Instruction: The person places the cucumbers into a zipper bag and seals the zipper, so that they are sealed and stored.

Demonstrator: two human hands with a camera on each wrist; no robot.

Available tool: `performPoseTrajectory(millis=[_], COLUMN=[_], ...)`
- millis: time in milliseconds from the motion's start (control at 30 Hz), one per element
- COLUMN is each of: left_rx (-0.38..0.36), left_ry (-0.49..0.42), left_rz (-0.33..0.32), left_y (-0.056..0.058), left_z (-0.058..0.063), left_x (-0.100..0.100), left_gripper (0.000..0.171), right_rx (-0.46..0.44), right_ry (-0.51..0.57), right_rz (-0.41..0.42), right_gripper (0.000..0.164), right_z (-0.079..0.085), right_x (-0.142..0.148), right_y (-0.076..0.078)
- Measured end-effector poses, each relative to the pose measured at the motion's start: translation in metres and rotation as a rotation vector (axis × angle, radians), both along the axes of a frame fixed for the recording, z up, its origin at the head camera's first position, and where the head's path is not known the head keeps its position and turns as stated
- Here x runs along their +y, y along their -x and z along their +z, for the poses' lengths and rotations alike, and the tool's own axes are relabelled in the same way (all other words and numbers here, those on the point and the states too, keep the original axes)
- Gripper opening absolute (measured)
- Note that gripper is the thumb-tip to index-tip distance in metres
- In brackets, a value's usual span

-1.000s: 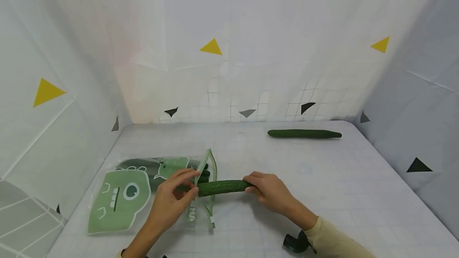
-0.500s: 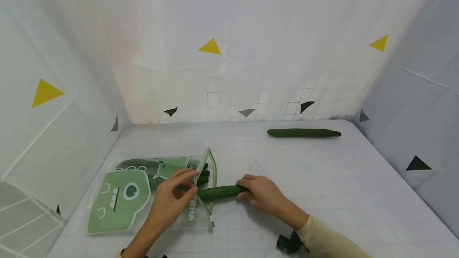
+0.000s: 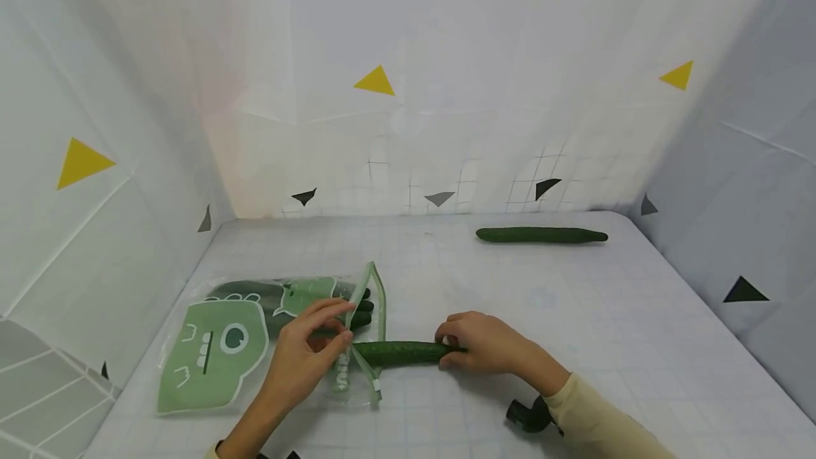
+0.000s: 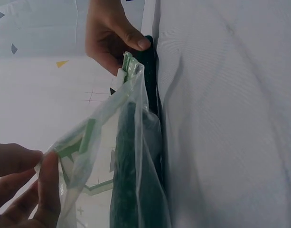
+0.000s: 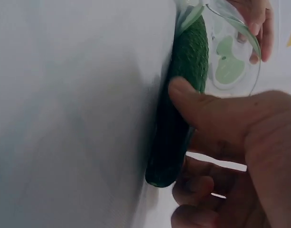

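Note:
A clear zip bag (image 3: 210,367) printed with green monsters lies on the table, its mouth facing right. My left hand (image 3: 312,346) pinches the upper edge of that mouth between thumb and fingers, lifting the film, as the left wrist view shows. Several cucumbers lie inside, their dark ends near the opening. Another cucumber (image 3: 401,353) lies low over the table with its left part in the bag mouth. Around its outer end, my right hand (image 3: 487,346) grips with thumb and fingers; the right wrist view shows the thumb (image 5: 185,97) across the cucumber and its tip sticking out.
One more cucumber (image 3: 542,235) lies at the back right of the white table (image 3: 637,346). A black device (image 3: 529,416) shows beside the right sleeve (image 3: 599,416). White sheets with triangles hang around the back and sides.
The gripped cucumber has gone from tilted to nearly level and lower, at the bag mouth. My right hand shifted left, then back right toward the cucumber's end. My left hand stays put.

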State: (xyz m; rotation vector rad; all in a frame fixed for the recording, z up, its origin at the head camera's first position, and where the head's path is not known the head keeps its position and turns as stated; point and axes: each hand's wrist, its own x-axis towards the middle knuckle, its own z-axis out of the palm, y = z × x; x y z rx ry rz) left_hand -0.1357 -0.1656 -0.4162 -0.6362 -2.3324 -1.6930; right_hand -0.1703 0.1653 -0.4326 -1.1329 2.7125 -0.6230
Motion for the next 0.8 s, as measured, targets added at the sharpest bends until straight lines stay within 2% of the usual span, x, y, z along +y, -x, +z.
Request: performPoseTrajectory(millis=[67,133,267,500,600,800], left_rx=[0.006,0.008,0.011,0.020,0.017,0.018], left_ry=[0.001,0.003,0.006,0.002,-0.001,0.004], left_rz=[0.000,0.000,0.003,0.004,0.004,0.002], left_y=[0.000,0.000,0.000,0.001,0.001,0.001], left_z=[0.000,0.000,-0.001,-0.001,-0.001,-0.001], left_x=[0.000,0.000,0.000,0.000,0.000,0.000], left_gripper=[0.040,0.040,0.039,0.041,0.042,0.041], right_rx=[-0.051,-0.060,0.008,0.174,0.197,0.184], right_ry=[0.012,0.040,0.129,0.289,0.337,0.370], right_rz=[0.026,0.060,0.101,0.119,0.120,0.085], right_gripper=[0.017,0.014,0.010,0.010,0.010,0.010], right_z=[0.001,0.000,-0.003,-0.009,-0.010,-0.008], right_x=[0.001,0.002,0.002,-0.003,-0.009,-0.021], right_y=[0.001,0.002,0.001,0.003,0.004,0.004])
